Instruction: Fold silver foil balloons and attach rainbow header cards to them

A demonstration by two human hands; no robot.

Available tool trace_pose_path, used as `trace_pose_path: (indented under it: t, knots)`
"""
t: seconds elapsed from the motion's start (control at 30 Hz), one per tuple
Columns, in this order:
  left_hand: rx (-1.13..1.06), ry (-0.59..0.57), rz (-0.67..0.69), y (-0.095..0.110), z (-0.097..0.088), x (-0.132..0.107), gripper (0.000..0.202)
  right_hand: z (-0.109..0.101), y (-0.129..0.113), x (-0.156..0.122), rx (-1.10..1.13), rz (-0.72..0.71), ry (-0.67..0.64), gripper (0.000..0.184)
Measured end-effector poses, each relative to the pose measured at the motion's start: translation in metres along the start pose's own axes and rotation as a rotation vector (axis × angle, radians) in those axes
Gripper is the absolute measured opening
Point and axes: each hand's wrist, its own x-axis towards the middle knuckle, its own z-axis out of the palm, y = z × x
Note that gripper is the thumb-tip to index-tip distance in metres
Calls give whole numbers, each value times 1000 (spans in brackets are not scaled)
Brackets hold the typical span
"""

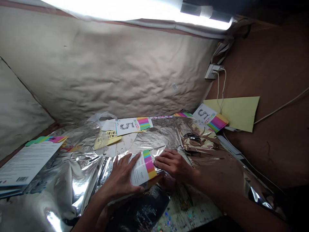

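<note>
One striped card (138, 170) amid silver foil (83, 180) on the bench (200, 209), left hand (124, 174) spread across it, right hand (172, 163) bent at its striped end, grip unclear, two "5" cards (131, 125) (209, 118) beyond.

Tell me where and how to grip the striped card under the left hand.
Probably the striped end, from the right, thumb on the near edge, fingers on the far: the card looks flat, and the left hand spans its white part, leaving the stripes bare. The right hand sits close on that side.
</note>
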Motion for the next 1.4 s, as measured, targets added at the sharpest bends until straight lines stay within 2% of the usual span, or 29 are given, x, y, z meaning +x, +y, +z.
trace_pose_path:
  t: [0.07, 0.13, 0.2, 0.27, 0.33, 0.4, 0.47, 0.57, 0.73, 0.83, 0.97, 1.1, 1.3, 1.4]
  knots:
    - [39, 28, -3, 2, 1, 1, 118, -5, -1, 0, 86, 8, -91, 37]
    - [95, 90, -14, 3, 1, 3, 115, -11, 1, -3, 214, 93, -151, 47]
    - [149, 170, -26, 5, -1, 5, 112, -12, 6, -9, 392, 337, -71, 57]
    - [192, 240, -30, 8, -3, 7, 109, -8, 14, -15, 651, 701, 112, 62]
    - [223, 282, -19, 11, -6, 9, 107, -2, 20, -16, 975, 1000, 192, 63]
    - [239, 301, -2, 14, -7, 9, 104, 2, 22, -12, 1237, 1099, 171, 60]
    - [243, 317, 6, 16, -7, 9, 103, 1, 21, -4, 1328, 1093, 189, 53]
    - [242, 345, -3, 16, -9, 9, 103, -1, 15, 12, 1322, 1103, 242, 50]
    - [209, 403, -21, 16, -15, 5, 92, 0, 14, 30, 1349, 1037, 157, 46]
    - [166, 455, -11, 18, -16, 4, 87, -1, 18, 30, 1396, 1028, 137, 47]
    - [154, 468, 6, 20, -14, 5, 89, -1, 15, 30, 1454, 979, 320, 62]
    - [153, 495, -12, 20, -12, 5, 85, 7, 10, 32, 1328, 997, 451, 47]
    - [137, 512, -21, 25, -18, 5, 83, 7, 12, 27, 1356, 899, 375, 38]
    - [124, 545, -26, 28, -17, 6, 86, 5, 11, 26, 1307, 888, 388, 35]
